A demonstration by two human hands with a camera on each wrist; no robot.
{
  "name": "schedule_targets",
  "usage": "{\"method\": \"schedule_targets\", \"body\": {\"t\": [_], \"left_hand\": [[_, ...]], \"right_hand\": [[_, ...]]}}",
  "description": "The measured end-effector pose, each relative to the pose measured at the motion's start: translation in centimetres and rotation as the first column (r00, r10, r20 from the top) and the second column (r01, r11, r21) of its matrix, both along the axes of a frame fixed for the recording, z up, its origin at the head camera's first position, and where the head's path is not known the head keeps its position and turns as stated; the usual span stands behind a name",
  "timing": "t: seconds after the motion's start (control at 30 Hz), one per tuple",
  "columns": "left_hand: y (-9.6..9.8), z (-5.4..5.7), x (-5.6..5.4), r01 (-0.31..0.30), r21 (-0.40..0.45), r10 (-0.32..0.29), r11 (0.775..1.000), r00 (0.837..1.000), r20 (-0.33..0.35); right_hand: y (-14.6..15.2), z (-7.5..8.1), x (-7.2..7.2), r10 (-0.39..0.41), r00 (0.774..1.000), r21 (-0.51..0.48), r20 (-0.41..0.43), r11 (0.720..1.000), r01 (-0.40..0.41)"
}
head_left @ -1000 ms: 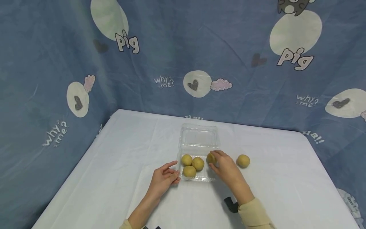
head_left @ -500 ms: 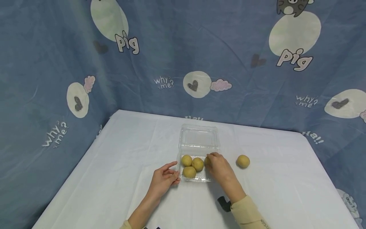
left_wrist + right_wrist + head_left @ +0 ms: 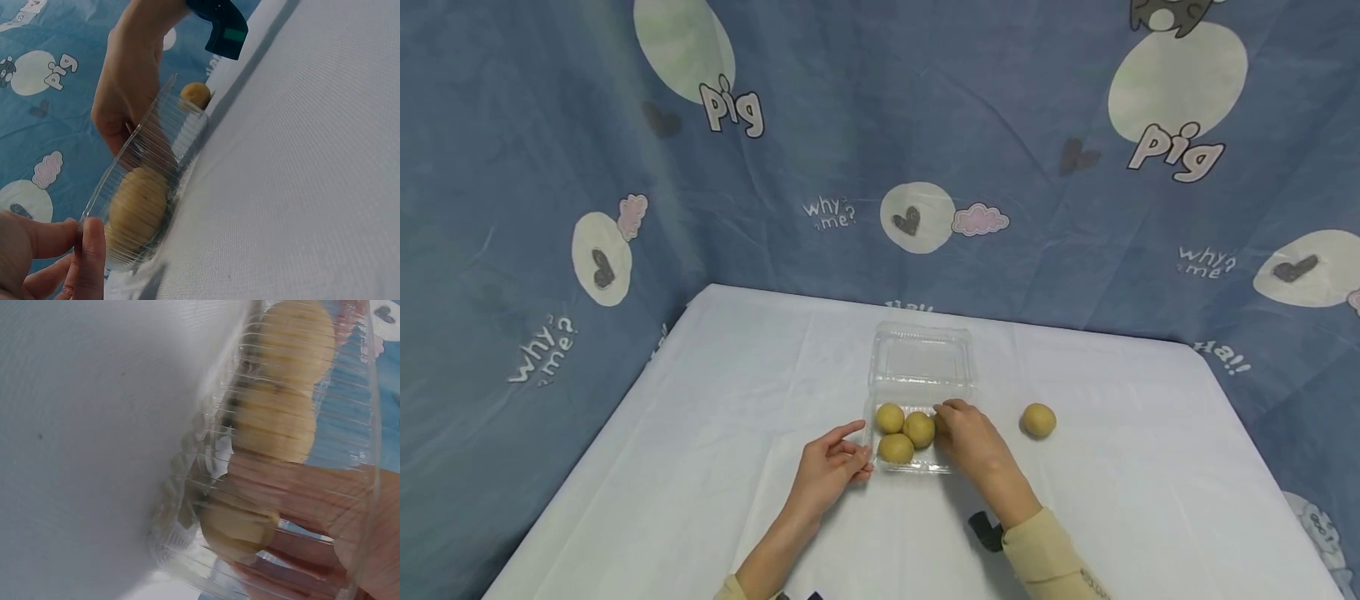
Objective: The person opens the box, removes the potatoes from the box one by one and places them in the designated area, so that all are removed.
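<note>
A hinged clear plastic container (image 3: 934, 467) lies with its lid (image 3: 922, 358) folded back, away from me. Three small yellow-brown potatoes (image 3: 897, 449) sit grouped in the left part of its base. My left hand (image 3: 831, 468) pinches the container's left rim between thumb and finger, as the left wrist view shows. My right hand (image 3: 976, 443) reaches into the base's right part, its fingers around another potato (image 3: 237, 528). From the head view that potato is mostly covered by the hand; the right wrist view shows it low, near the container's floor.
One more potato (image 3: 1038, 421) lies on the white tablecloth (image 3: 1142, 467), right of the container. A blue printed curtain (image 3: 820, 150) hangs behind and to the left of the table. A black strap piece (image 3: 986, 531) sits at my right wrist.
The right hand has moved a little left, bringing its potato beside the three others in the base. My left hand has stayed at the rim.
</note>
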State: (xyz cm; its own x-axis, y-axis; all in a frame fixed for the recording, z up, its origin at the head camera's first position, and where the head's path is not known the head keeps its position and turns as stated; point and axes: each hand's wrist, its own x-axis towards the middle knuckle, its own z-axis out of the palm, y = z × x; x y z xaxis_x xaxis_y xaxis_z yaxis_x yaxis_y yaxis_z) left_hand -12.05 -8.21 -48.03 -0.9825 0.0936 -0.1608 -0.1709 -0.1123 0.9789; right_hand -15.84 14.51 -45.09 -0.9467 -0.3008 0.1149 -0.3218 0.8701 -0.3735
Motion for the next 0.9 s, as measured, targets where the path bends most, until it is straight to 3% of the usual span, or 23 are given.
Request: {"method": "schedule_targets", "body": {"t": [0.6,0.9], "left_hand": [[0.02,0.28,0.03,-0.011,-0.008,0.011,1.0,1.0,0.01],[0.05,0.28,0.06,-0.011,-0.007,0.011,1.0,1.0,0.013]], "right_hand": [[0.21,-0.36,-0.05,0.044,0.993,0.029,-0.11,0.999,-0.041],[0.46,0.06,0.29,0.051,0.994,0.021,-0.092,0.999,-0.049]]}}
